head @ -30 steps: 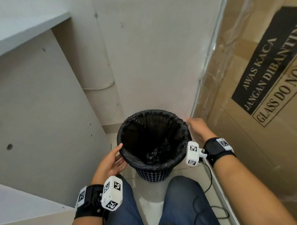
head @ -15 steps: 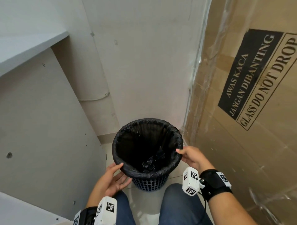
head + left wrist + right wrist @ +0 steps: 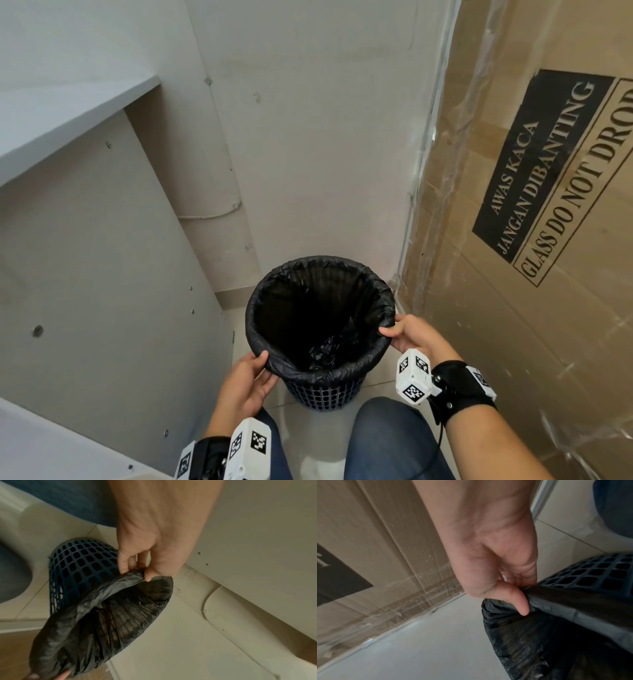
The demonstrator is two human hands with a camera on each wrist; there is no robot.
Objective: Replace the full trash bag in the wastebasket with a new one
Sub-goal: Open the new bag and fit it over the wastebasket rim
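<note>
A dark blue lattice wastebasket (image 3: 322,394) (image 3: 77,566) (image 3: 599,573) stands on the tiled floor between my knees and the wall. A black trash bag (image 3: 318,274) (image 3: 106,615) (image 3: 556,628) lines it, its edge folded over the rim, with crumpled black plastic at the bottom. My left hand (image 3: 248,375) (image 3: 140,573) pinches the folded bag edge at the near-left rim, thumb on top. My right hand (image 3: 399,330) (image 3: 520,595) pinches the bag edge at the right rim, thumb over the fold.
A tall cardboard box (image 3: 534,240) wrapped in clear film, marked "GLASS DO NOT DROP", stands close on the right. A grey cabinet panel (image 3: 85,291) and shelf close in the left. The plain wall (image 3: 308,137) is behind the basket. My knees in jeans (image 3: 387,442) are just before it.
Both hands have closed in on the rim: the left from beside the basket, the right from the far-right side, and both now pinch the bag's folded edge. The head view tilted up.
</note>
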